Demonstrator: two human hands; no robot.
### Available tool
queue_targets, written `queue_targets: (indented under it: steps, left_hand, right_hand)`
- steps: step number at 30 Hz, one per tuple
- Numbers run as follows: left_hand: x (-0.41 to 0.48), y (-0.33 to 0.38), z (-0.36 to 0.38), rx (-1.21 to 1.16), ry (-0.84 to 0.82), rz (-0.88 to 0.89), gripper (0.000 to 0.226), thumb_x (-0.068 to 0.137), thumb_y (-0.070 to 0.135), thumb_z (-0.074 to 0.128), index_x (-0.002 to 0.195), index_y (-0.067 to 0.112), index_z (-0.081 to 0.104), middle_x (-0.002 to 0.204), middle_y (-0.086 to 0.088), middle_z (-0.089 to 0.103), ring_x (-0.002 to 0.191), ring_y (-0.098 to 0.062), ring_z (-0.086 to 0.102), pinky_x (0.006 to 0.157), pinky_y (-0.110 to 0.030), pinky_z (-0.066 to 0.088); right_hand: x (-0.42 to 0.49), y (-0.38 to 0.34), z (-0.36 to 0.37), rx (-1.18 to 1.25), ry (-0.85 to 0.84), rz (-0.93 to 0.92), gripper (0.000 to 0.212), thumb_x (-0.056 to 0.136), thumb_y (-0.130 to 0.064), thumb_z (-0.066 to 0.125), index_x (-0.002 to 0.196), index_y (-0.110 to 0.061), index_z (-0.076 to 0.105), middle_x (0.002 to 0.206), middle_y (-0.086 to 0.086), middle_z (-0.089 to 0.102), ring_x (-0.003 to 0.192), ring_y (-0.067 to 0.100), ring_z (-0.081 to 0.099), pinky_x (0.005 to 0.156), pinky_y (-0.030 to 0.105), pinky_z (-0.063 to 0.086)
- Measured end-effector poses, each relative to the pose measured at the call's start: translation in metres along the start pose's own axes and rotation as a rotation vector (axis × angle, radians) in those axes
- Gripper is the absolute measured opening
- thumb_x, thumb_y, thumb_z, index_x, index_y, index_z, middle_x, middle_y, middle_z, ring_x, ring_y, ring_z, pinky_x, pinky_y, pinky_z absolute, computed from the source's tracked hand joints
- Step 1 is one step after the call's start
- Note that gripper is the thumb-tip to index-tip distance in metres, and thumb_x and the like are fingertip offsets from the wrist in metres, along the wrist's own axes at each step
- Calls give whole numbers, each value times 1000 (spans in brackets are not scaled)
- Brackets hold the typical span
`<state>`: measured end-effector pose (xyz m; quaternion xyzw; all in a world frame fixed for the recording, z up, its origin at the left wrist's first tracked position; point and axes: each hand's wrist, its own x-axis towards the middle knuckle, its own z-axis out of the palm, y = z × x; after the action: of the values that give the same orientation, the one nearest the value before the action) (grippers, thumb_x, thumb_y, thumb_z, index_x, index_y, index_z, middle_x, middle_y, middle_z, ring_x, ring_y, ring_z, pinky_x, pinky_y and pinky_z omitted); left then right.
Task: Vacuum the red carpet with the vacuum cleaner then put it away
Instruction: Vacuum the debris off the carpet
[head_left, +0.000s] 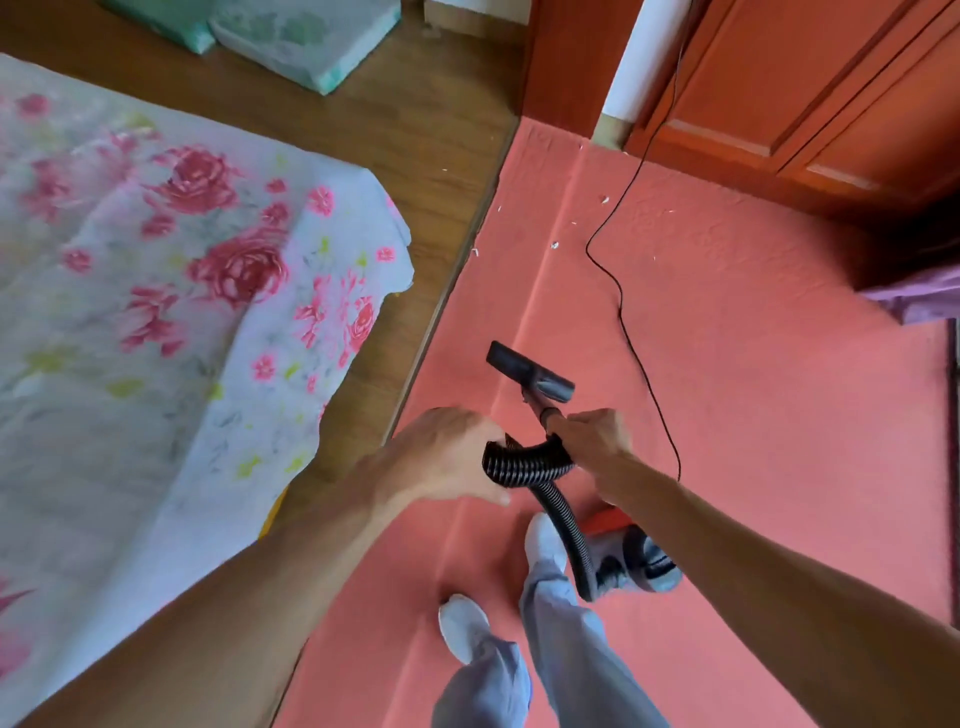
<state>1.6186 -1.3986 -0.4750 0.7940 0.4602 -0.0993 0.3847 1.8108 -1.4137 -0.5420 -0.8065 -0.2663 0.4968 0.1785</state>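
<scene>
The red carpet (727, 389) covers the right and lower part of the view, with a raised crease running along it towards the person's feet. A floral sheet (156, 286) drapes over a low surface on the left. A strip of wooden floor (415, 130) lies between sheet and carpet. Brown panelled doors (831, 78) stand at upper right.

The vacuum cleaner (634, 561), orange and grey, sits on the carpet just beside the person's right foot. Its black ribbed hose (561, 530) rises from the body and loops up to the hands.

The left hand (441, 457) is at the hose bend, fingers curled over it, thumb extended beneath. The right hand (592, 436) grips the wand (540, 410), fingers wrapped round it. The black nozzle (530, 371) rests on the carpet ahead.

A thin black cord (623, 312) trails across the carpet from the doors. White scraps (554, 245) lie scattered near the far carpet edge.
</scene>
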Motion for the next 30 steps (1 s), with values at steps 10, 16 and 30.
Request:
queue_targets:
  steps: [10,16,30]
  left_hand:
    - [-39,10,-101,40,89,50,35,61,46,67,88,25,72,90,10,71,84,-4,65,68,-31,56]
    - [4,10,-157,259,63,122,25,65,36,52,83,23,65,90,11,65,92,-5,59,77,-32,55]
    - [89,-8,-237,151,-37,120,21,68,29,65,80,12,62,94,3,63,93,-16,62,80,-40,54]
  right_hand:
    - [-70,-101,-20,-51,61,-57,18,77,-24,65,82,-8,72,62,0,54,53,13,50,42,22,31]
    - [-60,-156,-38,-55,93,-68,26,75,-30,66,90,-10,73,77,5,67,70,22,63,48,24,37]
    - [19,-249,-51,-267,93,-91,25,79,-25,63,97,-8,68,82,5,64,73,22,59,51,24,38]
